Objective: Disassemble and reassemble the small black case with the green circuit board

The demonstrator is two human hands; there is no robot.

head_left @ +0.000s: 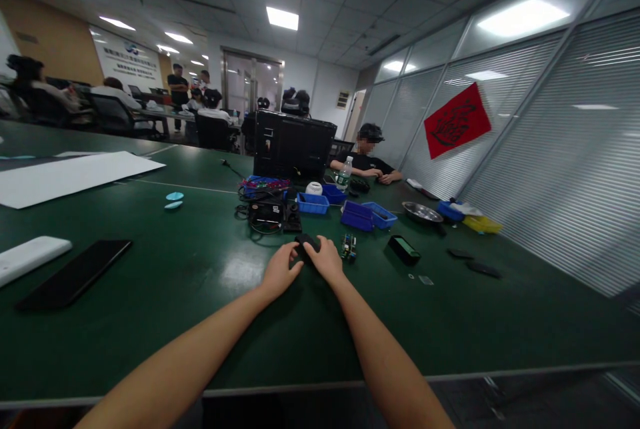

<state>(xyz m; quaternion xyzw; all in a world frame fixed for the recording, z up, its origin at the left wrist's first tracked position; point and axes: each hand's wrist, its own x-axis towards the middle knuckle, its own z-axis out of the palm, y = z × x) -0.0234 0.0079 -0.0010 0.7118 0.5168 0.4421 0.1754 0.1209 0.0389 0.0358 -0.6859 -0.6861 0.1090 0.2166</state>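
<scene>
Both my hands meet over a small black object (306, 242) on the green table (210, 282). My left hand (281, 270) curls its fingers onto the object's left side. My right hand (327, 260) is closed over its right side. Most of the object is hidden under my fingers. A small circuit board (349, 246) lies just right of my right hand. A black rectangular case (404, 250) lies further right.
Behind my hands sit a black device with cables (270, 214), blue bins (367, 214), a metal bowl (423, 213) and a large black box (293, 146). A dark tablet (75, 274) and white pad (30, 256) lie left. A person (367, 162) sits across; others sit far left.
</scene>
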